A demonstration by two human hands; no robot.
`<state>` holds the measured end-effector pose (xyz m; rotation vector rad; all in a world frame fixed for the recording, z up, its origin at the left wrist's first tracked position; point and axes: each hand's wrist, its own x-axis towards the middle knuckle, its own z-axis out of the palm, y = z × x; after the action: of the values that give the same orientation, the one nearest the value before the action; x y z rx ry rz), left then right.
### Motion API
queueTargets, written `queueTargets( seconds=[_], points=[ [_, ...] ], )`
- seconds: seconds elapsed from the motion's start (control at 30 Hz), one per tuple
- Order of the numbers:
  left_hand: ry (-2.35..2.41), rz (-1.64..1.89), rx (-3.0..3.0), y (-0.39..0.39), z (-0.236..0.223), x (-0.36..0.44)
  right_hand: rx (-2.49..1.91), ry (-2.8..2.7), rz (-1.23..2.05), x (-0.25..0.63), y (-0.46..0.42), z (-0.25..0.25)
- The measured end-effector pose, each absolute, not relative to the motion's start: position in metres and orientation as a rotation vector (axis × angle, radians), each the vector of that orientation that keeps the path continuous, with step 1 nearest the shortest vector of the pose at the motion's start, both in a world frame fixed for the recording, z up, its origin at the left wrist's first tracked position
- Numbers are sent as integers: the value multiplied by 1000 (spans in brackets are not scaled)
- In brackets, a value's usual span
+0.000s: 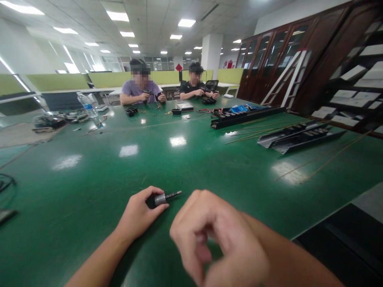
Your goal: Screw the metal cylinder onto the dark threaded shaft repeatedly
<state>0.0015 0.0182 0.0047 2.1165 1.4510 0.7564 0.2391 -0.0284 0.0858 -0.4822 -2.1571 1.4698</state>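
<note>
- The left hand (137, 212) gripped a metal jack plug (160, 198) in its curled fingers.
- The right hand (215, 239) hung curled, fingertips pressed together, above the green workbench (89, 171).

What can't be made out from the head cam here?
Head view, right hand: blurred and close to the lens, so anything in its fingers can't be told.
Head view, metal plug: rear end hidden by the left hand.
Head view, far end of the green workbench: small parts too small to identify.
Head view, left edge: dark flat object cut off.
</note>
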Motion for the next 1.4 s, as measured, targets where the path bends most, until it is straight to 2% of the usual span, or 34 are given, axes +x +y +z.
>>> queueTargets(
  seconds=[0.1,0.23,0.33,0.5,1.4],
  points=[
    [1433,758,2122,17,6,1,-676,-1959,1416,235,3,88],
    [1453,760,2138,18,4,0,-932,-1770,1242,235,37,43],
    [1465,751,2127,18,2,0,-953,-1852,999,235,47,19],
    [1452,762,2131,16,1,0,-874,-2105,719,229,48,7],
    [1460,777,2161,15,5,3,-844,-2273,697,224,50,0]
  ],
)
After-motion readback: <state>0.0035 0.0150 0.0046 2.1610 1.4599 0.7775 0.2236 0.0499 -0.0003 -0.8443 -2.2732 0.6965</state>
